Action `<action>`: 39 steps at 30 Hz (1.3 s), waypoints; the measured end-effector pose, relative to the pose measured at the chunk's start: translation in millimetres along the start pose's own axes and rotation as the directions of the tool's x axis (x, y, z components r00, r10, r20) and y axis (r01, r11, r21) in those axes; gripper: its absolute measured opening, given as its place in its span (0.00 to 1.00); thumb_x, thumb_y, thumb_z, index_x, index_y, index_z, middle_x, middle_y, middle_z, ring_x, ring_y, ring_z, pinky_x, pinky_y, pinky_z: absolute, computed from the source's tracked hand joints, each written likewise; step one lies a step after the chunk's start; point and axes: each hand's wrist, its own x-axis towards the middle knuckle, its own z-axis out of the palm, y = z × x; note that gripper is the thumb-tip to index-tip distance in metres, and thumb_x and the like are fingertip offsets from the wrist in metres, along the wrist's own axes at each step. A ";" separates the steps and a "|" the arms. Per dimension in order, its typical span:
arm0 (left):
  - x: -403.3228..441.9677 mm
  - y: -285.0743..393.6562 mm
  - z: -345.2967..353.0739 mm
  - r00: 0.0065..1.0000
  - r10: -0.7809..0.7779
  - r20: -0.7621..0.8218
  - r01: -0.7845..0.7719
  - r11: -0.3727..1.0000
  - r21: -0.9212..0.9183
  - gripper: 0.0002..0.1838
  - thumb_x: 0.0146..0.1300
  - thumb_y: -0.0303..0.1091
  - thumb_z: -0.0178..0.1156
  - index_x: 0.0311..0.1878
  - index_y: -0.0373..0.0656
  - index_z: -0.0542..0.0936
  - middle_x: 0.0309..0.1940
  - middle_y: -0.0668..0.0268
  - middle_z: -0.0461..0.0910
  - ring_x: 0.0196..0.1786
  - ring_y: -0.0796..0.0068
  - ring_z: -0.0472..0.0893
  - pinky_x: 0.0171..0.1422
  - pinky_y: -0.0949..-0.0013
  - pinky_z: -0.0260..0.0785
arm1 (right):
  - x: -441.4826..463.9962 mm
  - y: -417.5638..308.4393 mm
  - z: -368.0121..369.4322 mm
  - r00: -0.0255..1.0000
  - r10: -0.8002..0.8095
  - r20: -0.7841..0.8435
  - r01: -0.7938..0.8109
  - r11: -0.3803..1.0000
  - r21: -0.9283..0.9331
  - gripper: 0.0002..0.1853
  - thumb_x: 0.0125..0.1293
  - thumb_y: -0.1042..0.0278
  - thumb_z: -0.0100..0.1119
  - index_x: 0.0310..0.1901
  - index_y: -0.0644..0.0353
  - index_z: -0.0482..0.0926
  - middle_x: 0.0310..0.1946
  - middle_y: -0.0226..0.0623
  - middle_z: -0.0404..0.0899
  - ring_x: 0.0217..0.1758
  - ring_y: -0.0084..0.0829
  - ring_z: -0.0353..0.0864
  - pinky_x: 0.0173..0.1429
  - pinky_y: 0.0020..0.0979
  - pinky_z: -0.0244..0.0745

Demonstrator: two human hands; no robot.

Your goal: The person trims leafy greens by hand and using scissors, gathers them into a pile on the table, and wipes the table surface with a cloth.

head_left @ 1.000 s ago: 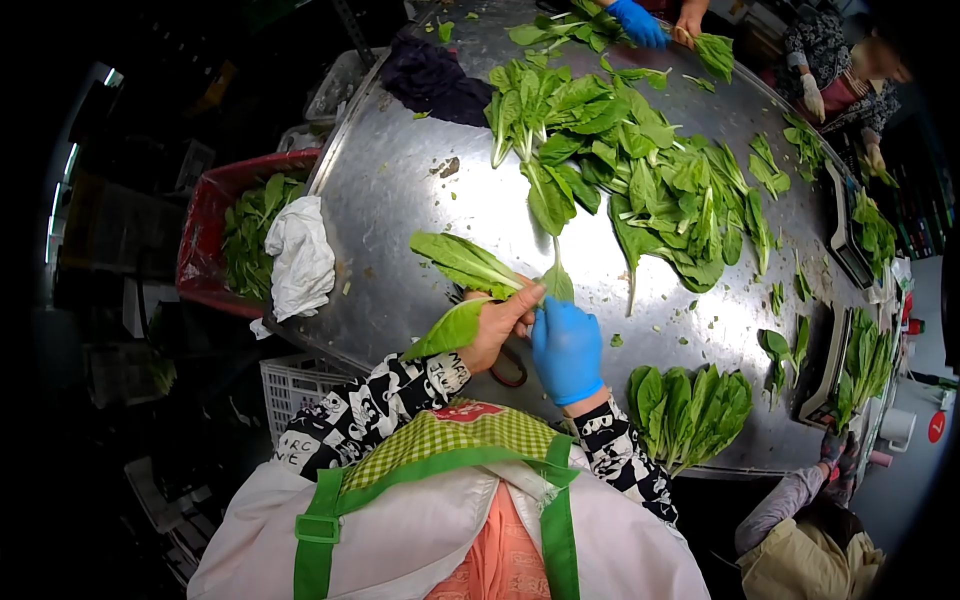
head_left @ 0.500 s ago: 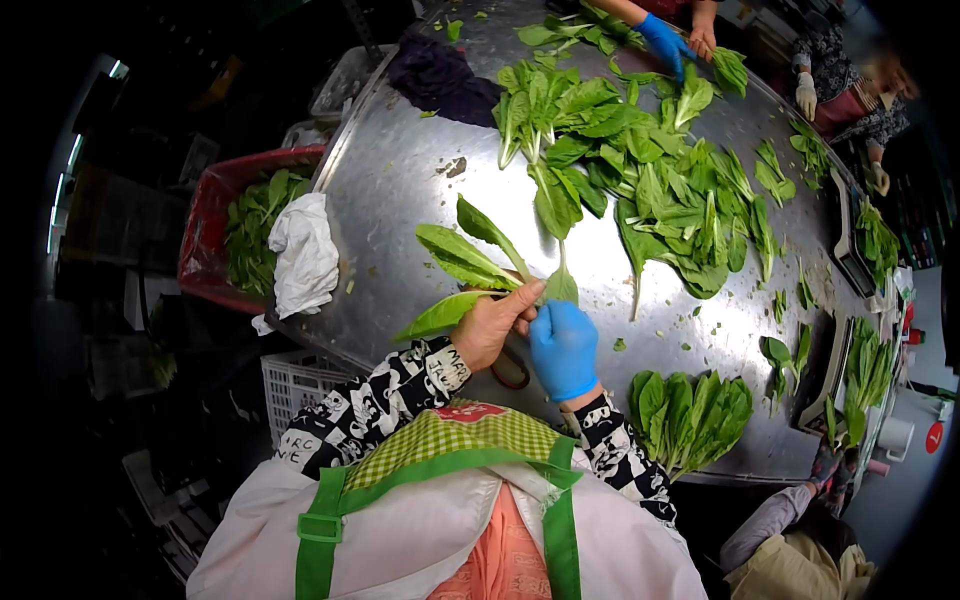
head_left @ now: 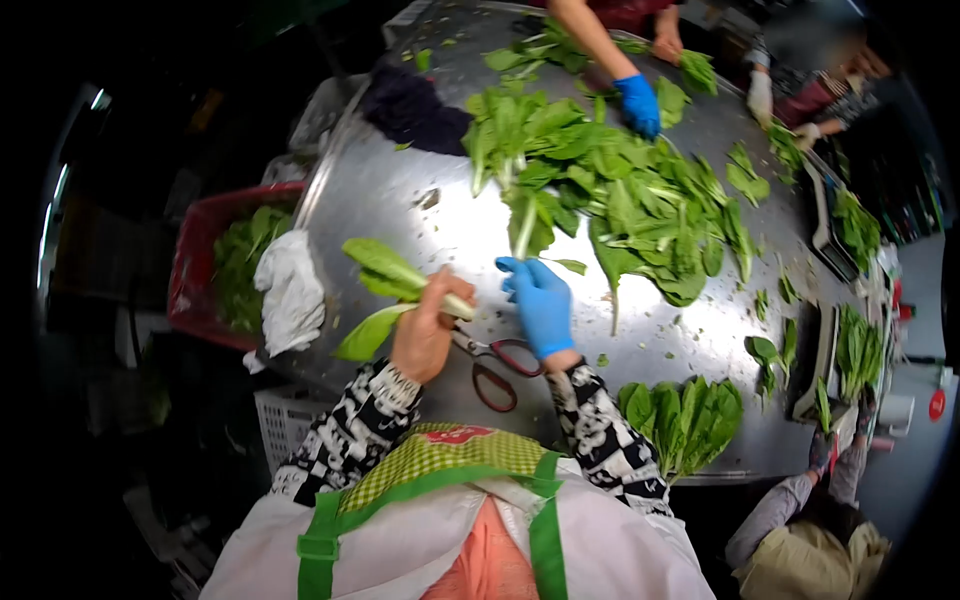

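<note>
My bare left hand (head_left: 425, 330) is closed around a head of leafy greens (head_left: 385, 268), its pale stalk end pointing right and its leaves spreading left. My right hand (head_left: 540, 305), in a blue glove, is over the table with its fingers apart and slightly bent. Its fingertips are near the white stem of a leaf (head_left: 527, 232) at the pile's edge; whether they touch it I cannot tell. A small leaf tip (head_left: 571, 266) shows beside the glove. Scissors with dark red handles (head_left: 494, 388) lie on the metal table (head_left: 450, 405) between my hands.
A large pile of greens (head_left: 660, 220) covers the table's middle. A neat bunch (head_left: 685, 425) lies at front right. At left are a red crate (head_left: 190, 270) of leaves, a white cloth (head_left: 290, 295) and a dark cloth (head_left: 410, 110). A co-worker's blue-gloved hand (head_left: 638, 105) reaches into the pile.
My hands have moved apart, the left carrying the greens leftward. The scissors now show more fully. The co-worker's gloved hand has come further down over the pile.
</note>
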 end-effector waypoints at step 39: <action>-15.8 -31.6 3.7 0.885 -0.464 -0.031 0.459 0.883 -0.098 0.09 0.62 0.32 0.57 0.44 0.40 0.73 0.32 0.68 0.73 0.26 0.82 0.70 0.27 0.78 0.60 | -41.7 31.3 -179.9 0.880 -0.425 -0.212 0.095 0.595 -0.798 0.17 0.53 0.73 0.55 0.47 0.59 0.78 0.38 0.46 0.78 0.40 0.45 0.77 0.47 0.36 0.72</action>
